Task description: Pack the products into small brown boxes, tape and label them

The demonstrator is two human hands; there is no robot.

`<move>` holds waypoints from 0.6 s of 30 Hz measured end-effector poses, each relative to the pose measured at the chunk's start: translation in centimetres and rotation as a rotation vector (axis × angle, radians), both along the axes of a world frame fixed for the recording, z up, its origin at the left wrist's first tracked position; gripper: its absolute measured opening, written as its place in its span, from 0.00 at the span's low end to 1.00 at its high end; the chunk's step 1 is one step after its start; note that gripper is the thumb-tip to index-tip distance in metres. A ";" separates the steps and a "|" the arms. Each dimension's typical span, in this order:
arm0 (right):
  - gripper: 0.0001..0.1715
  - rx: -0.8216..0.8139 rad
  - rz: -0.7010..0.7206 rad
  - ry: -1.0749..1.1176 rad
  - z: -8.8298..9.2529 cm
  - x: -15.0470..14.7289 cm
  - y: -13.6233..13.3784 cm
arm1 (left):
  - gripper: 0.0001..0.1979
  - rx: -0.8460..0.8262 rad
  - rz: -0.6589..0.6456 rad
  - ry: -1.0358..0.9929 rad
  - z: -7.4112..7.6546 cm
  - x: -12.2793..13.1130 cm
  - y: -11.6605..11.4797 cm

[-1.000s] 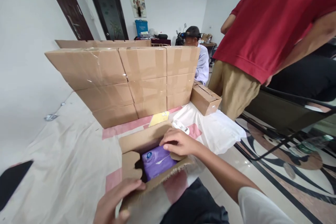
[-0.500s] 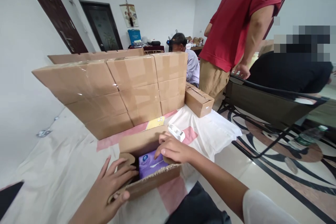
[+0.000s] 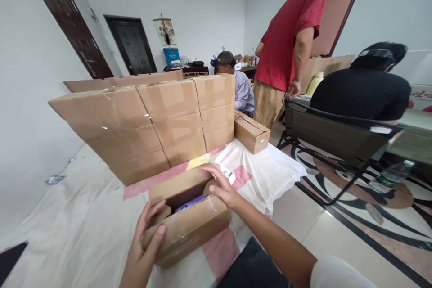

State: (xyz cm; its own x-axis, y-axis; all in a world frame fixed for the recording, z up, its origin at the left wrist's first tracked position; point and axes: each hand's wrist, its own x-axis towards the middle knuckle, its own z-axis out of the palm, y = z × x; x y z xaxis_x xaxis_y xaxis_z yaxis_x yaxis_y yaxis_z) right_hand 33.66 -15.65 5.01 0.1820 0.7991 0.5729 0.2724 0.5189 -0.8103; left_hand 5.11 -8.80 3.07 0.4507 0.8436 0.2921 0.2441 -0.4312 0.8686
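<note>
A small cardboard box point(image 3: 189, 229) sits on the cloth in front of me with its top flaps partly folded in. A purple pack point(image 3: 189, 203) shows through the gap at the top. My left hand point(image 3: 145, 243) grips the box's left end, thumb on the front face and fingers over the side flap. My right hand point(image 3: 221, 186) rests on the right top edge with its fingers stretched over the far flap. A white tape dispenser point(image 3: 229, 173) lies just beyond my right hand.
A wall of sealed cardboard boxes point(image 3: 151, 121) stands stacked behind, and a single box point(image 3: 252, 134) lies to their right. A person in a red shirt point(image 3: 286, 49) stands at the right, by a seated person in black point(image 3: 364, 90) on a folding chair point(image 3: 337, 139). Another person point(image 3: 236, 83) sits behind the boxes.
The near flap has come up and closed over most of the purple pack. My left hand shifted onto the box's left end; my right hand moved from inside the box to the far flap.
</note>
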 end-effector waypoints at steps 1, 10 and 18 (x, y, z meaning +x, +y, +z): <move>0.41 -0.045 -0.091 -0.039 -0.4 0.0 0.1 | 0.34 -0.011 0.047 -0.018 0.1 0.3 -0.2; 0.18 0.150 -0.224 -0.047 -2.2 -0.3 0.6 | 0.30 0.070 0.146 -0.004 -1.8 -0.4 1.2; 0.40 -0.012 -0.105 -0.085 -1.0 0.9 1.8 | 0.20 0.778 0.081 0.539 1.6 1.1 -1.4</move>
